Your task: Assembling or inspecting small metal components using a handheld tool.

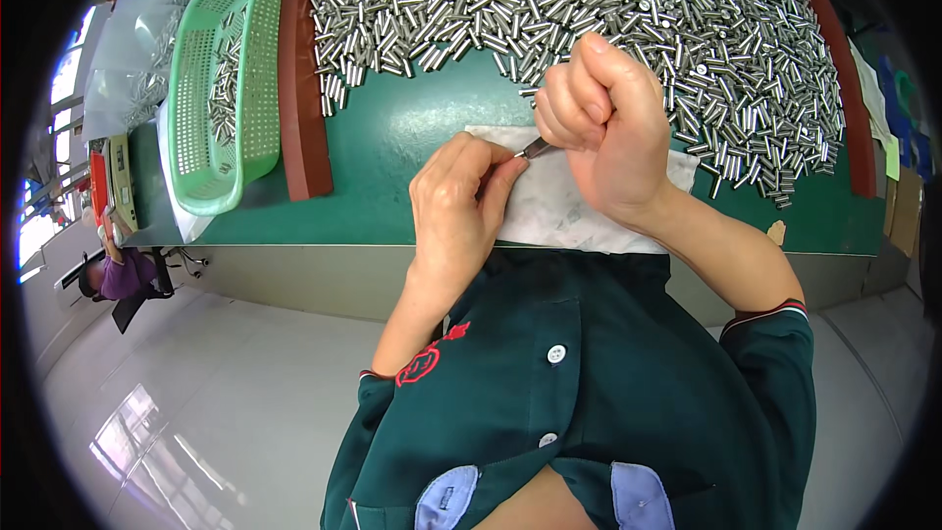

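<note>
My left hand [453, 186] pinches a small shiny metal pin between thumb and forefinger; most of it is hidden by the fingers. My right hand [610, 113] is curled in a fist around a slim dark tool [536, 147]. Only the tool's narrow front end shows, pointing left and meeting the pin at my left fingertips. Both hands are above a white cloth [549, 204] with grey smudges, spread at the near edge of the green tabletop [378, 152]. Beyond them lies a wide heap of short metal pins [589, 0].
Red-brown bars [302, 108] [846, 79] border the heap left and right. Left of it stands a pale green perforated basket [257, 108] holding some pins. Clear plastic bags [132, 49] with metal parts lie farther left. A person in purple [128, 275] sits at the far left.
</note>
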The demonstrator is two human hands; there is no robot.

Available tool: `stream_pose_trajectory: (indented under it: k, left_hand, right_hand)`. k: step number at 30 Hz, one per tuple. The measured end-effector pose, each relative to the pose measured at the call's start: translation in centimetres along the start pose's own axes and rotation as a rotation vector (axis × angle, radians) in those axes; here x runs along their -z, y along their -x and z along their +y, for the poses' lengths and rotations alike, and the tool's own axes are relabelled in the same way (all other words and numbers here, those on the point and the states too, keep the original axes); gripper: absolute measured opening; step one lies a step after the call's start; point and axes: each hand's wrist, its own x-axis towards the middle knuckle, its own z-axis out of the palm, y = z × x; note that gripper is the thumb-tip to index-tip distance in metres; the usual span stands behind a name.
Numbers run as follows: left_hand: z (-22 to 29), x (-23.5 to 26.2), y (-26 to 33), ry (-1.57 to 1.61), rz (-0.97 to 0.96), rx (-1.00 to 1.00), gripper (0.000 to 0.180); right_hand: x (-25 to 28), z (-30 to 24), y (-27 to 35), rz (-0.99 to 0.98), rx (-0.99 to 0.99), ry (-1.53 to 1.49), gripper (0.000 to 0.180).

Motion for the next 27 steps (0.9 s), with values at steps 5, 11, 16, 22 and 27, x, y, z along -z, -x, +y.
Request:
stream_pose_trajectory:
  k: [5,11,16,22,27]
  left_hand:
    - [-0.6,-0.1,-0.3,0.015,0.001,0.01,0.015]
    - [-0.3,0.0,-0.4,0.073,-0.019,0.014,0.014]
    - [0.2,0.9,-0.1,0.141,0.005,0.108,0.012]
    - [-1.7,3.2,-1.3,1.482,-0.167,0.504,0.01]
    - [-2.1,3.8,-2.8,1.358,0.057,0.591,0.022]
  right_hand:
    - [-0.1,0.4,-0.3,-0.005,0.006,0.014,0.039]
    - [-0.5,0.8,0.4,-0.024,0.097,0.122,0.039]
    - [-0.1,-0.2,0.1,-0.004,0.046,-0.039,0.038]
    - [0.3,-1.5,-0.4,-0.008,0.075,-0.103,0.038]
    - [0.8,-1.5,-0.8,0.01,0.052,-0.118,0.037]
